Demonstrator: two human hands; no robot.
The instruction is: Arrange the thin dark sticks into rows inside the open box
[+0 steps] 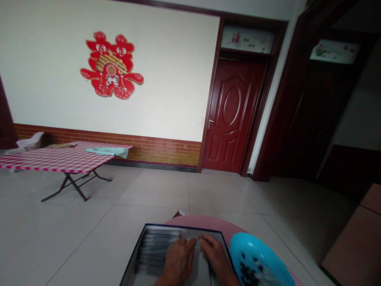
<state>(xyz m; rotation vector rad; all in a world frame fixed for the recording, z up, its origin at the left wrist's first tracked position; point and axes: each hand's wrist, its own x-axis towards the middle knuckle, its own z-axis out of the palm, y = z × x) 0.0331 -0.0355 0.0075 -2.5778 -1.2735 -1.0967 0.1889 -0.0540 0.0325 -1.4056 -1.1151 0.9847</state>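
Observation:
A shallow box with a dark rim (pixel 184 226) lies in front of me, with a row of slim, clear-and-dark, pen-like rods (pixel 156 248) along its left side. Over its middle, my left hand (pixel 179 260) is closed, thumb and fingertips pinched together. Facing it, my right hand (pixel 216 254) is closed in a pinch too, the fingertips of both nearly meeting. Whatever sits between them is too small and blurred to name. Beneath my right palm shows a thin dark stick (pixel 211 274). To the right, a blue basin (pixel 262 250) contains small black pieces (pixel 248 274) and clear ones.
The box and basin rest on a round pink table (pixel 202 221). Farther left stands a folding table with a checked cloth (pixel 59 159), a pale green cloth (pixel 107 151) on top. A red door (pixel 232 115) is ahead, and a brownish piece of furniture (pixel 357 242) at right.

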